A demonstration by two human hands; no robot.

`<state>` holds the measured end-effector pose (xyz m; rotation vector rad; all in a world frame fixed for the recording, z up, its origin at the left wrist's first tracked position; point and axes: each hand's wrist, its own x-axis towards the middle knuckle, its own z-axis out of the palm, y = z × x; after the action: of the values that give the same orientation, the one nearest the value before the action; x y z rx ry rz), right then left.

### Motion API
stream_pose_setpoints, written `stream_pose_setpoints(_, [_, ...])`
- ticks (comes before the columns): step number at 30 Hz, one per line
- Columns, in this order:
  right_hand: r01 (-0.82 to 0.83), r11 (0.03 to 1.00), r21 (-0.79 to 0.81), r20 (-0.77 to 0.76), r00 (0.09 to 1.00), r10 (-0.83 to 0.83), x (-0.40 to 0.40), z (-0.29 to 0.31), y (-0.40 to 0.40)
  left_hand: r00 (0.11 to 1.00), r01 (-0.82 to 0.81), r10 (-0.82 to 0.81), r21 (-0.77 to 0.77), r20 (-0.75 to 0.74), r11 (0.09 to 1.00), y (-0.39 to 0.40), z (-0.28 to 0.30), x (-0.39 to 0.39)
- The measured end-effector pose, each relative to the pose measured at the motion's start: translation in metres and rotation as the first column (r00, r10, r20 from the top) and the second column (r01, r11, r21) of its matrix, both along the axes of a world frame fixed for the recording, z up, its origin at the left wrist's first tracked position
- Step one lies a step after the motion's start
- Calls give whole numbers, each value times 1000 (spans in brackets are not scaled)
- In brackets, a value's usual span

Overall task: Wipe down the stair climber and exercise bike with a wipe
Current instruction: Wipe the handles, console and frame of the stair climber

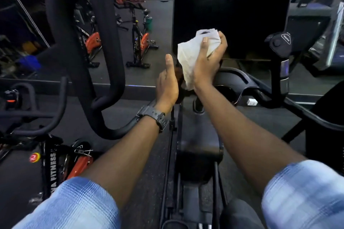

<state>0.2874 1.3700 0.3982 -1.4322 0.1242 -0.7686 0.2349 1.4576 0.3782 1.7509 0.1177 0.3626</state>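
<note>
Right hand (208, 61) grips our crumpled white wipe (188, 57), bunched so a loose flap hangs free to rub. We raise it over the stair climber (199, 145), just above its dark console area, contact unclear. Left hand (167, 83) beside it, thumb up; fingers hidden, so we cannot tell. Orange exercise bike (74, 160) waits lower left.

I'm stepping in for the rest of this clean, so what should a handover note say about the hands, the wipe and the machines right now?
Right hand grips the white wipe, raised in front of the dark upright panel.
Left hand is beside it, thumb up, holding nothing visible.
Black handlebar loops at left; the machine's centre column runs below the arms.
Done: cannot tell which surfaces are wiped.
Left: assume both machines need wiping.
</note>
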Motion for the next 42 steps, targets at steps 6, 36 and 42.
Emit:
stream_pose_setpoints(6, [-114, 993, 6, -187, 976, 113, -30, -57, 34, 1000, -30, 30, -12, 3, 999, 1, -8, -1])
stream_pose_setpoints(36, [-279, 798, -535, -66, 955, 290, -6, -144, 9, 998, 16, -23, 112, 66, 994, -8, -43, -9])
stream_pose_setpoints(42, [-346, 777, -526, -117, 934, 337, -3, -173, 10, 998, 9, -15, 117, 56, 993, -5, -45, -9])
